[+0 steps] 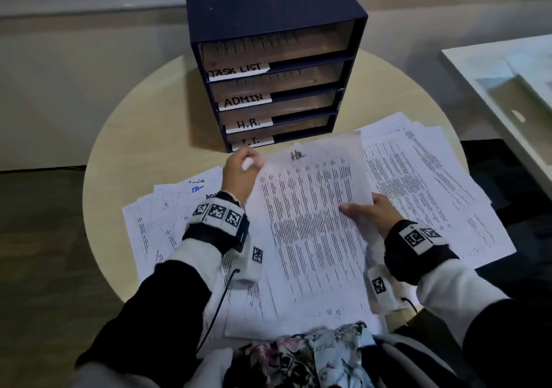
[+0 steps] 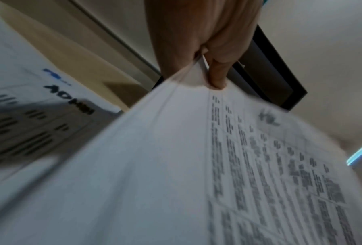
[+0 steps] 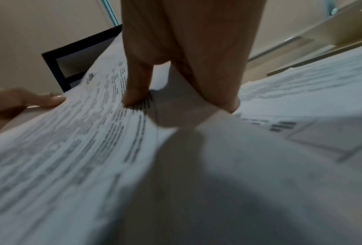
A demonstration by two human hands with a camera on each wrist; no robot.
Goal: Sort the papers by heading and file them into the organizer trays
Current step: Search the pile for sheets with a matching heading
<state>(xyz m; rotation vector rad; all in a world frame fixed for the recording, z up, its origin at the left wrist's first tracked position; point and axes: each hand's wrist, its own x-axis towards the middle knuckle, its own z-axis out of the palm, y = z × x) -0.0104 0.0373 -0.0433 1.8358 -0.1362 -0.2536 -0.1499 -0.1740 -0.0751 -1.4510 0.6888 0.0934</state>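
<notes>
Now left hand (image 1: 239,175) and right hand (image 1: 372,213) both pinch the H.R.-headed sheet (image 1: 313,208), mid-frame, below the organizer (image 1: 268,59).

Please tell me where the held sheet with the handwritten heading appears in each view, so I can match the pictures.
Head: the sheet is at centre, left hand on its top corner.
Left wrist: sheet fills the lower right.
Right wrist: sheet fills the lower left.
Shared landmark: the dark organizer, behind the sheet in all.
</notes>
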